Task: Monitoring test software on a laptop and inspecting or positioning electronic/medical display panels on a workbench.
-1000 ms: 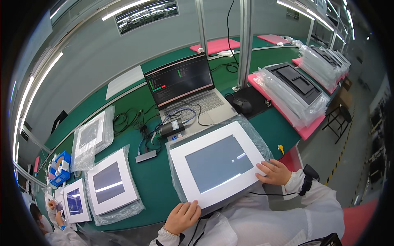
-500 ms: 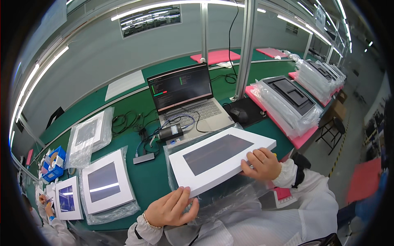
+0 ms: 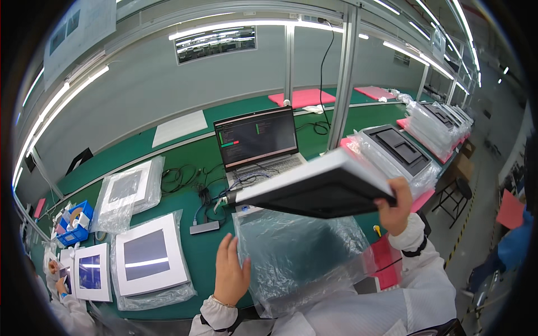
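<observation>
A white-framed display panel [image 3: 328,196] is lifted and tilted over the table, its black back turned toward me. At its right corner my right hand [image 3: 396,207] grips the edge, thumb against the back. My left hand [image 3: 231,271] is apart from the panel, fingers stretched up and empty. Beside it, a clear plastic bag [image 3: 302,252] lies flat on the green table, below the panel. The panel's screen side is hidden, and it covers part of the laptop [image 3: 258,137] behind.
At left lie a white-framed panel [image 3: 148,255] on plastic, another wrapped in plastic [image 3: 126,187] and a blue bin [image 3: 74,224]. A small grey hub [image 3: 204,227] sits by cables. Wrapped black units [image 3: 398,145] stand at right. A co-worker's hand [image 3: 60,285] shows far left.
The panel has been raised and tipped so that its back shows, uncovering the plastic bag. My left hand has let go of its corner; my right hand has moved up with it.
</observation>
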A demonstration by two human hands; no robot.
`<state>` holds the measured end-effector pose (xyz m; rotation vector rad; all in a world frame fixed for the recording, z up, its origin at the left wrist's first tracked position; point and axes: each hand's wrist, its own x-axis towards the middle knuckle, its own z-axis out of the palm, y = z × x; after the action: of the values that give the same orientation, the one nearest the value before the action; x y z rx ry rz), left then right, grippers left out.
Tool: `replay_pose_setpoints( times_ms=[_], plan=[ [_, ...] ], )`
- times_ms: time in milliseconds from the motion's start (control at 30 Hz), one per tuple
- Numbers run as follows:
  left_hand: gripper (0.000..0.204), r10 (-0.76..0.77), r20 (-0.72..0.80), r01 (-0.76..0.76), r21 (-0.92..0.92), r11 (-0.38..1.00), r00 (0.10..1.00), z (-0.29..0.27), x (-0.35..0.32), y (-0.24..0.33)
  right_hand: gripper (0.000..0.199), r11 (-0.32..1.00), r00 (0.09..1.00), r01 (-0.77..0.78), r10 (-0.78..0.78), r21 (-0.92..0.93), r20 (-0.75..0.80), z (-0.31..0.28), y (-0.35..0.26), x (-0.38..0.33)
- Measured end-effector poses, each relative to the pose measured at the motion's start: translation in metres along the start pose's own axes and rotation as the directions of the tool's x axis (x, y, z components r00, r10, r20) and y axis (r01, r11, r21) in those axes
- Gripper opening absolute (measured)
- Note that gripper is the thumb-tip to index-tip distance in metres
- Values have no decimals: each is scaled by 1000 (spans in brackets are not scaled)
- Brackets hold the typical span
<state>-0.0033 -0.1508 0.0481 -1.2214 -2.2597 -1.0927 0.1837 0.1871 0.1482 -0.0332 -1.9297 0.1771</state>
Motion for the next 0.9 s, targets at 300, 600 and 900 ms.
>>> replay_pose_setpoints(
  times_ms=[300, 600, 900],
  plan=[
    [70, 87, 448, 193, -543, 818, 890, 32, 14, 14, 32, 280, 621, -548, 768, 788, 159, -28, -7, -47],
    [68, -238, 671, 663, -738, -126, 702, 44, -7, 82, 33, -337, 110, -793, 740, 507, 664, 15, -14, -121],
    [58, -387, 586, 534, -94, 840, 712, 47, -55, 47, 30, -247, -32, -956, 626, 159, 779, 12, -8, -143]
  ],
)
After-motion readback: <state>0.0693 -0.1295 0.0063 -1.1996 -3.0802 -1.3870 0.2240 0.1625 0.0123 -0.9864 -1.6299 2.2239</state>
